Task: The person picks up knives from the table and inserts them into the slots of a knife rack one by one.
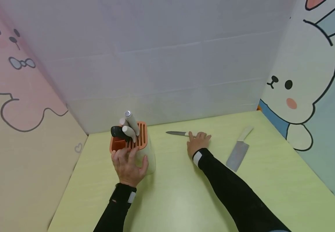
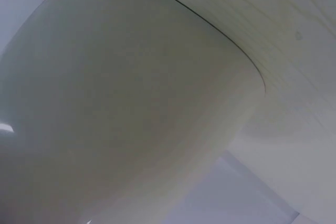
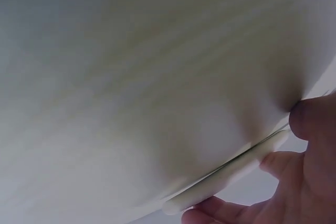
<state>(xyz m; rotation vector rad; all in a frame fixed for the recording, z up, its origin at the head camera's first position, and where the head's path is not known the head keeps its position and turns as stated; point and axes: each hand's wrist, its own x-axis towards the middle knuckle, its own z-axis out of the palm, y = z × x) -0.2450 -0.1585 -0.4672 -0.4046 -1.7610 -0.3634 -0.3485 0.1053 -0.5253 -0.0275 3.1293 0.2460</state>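
Note:
A knife holder (image 1: 150,158) with a pale body and an orange slotted top stands at the left. It carries several knives or tools with white and black handles (image 1: 129,132). My left hand (image 1: 129,169) holds its near side, fingertips at the orange rim; in the left wrist view the pale body (image 2: 131,87) hides those fingers. To the right lies a small knife (image 1: 176,132), blade pointing left. My right hand (image 1: 197,144) is over its white handle (image 3: 226,179), with fingertips touching the handle and the thumb near its blade end, seemingly on the table.
A cleaver (image 1: 238,154) with a white handle lies on the yellow-green table (image 1: 173,199), right of my right forearm. A pale wall (image 1: 167,74) stands behind the table. Cartoon-printed panels (image 1: 309,93) flank both sides.

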